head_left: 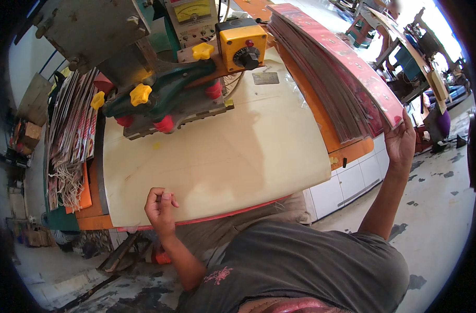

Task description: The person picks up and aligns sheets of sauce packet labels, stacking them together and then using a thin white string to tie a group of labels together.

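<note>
My right hand point(401, 141) reaches out to the right and grips the near end of a pink printed sheet point(336, 49). That sheet lies on top of a tall stack of similar sheets point(321, 86) with brown edges. My left hand point(161, 209) is at the near left edge of a wide cream-coloured work surface point(222, 172). Its fingers are curled in, and I see nothing held in them. Beyond it, over the surface, stands a dark green press head point(183, 86) with yellow star knobs, red spacers and a long metal bar below.
A yellow control box point(242, 46) with a black dial sits beside the press, near a meter panel point(193, 18). At the left stands a pile of printed pieces point(73, 125) with white cords. Behind the stack, a person is near another workbench point(405, 44).
</note>
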`<state>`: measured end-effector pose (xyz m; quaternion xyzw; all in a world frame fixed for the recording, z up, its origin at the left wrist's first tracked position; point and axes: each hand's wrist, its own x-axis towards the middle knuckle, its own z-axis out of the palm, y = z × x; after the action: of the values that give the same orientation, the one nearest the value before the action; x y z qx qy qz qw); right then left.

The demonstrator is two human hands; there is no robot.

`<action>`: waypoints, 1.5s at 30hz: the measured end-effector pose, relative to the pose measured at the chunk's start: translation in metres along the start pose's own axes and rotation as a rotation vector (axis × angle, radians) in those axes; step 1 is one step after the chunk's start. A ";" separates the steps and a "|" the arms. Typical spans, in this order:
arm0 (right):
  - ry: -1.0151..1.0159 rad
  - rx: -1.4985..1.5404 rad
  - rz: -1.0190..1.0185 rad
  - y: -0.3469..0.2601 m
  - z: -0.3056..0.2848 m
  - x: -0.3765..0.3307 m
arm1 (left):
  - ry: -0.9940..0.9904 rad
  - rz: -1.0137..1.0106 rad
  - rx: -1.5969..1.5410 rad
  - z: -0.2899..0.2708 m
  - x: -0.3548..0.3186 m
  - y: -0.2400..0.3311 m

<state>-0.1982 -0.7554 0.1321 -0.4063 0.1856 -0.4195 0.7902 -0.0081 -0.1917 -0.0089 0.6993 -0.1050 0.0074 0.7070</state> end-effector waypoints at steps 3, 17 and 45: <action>0.015 -0.110 0.068 -0.003 0.011 -0.010 | -0.005 0.000 0.009 0.001 0.001 -0.001; 0.046 -0.650 -0.014 -0.007 0.000 -0.026 | -0.034 0.012 0.047 0.005 0.000 0.003; -0.509 -1.716 -0.694 0.021 0.125 0.109 | -0.106 -0.028 0.124 0.010 -0.001 0.000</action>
<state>-0.0449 -0.7764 0.1953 -0.9577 0.1217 -0.2507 0.0719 -0.0107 -0.2016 -0.0091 0.7425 -0.1321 -0.0332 0.6559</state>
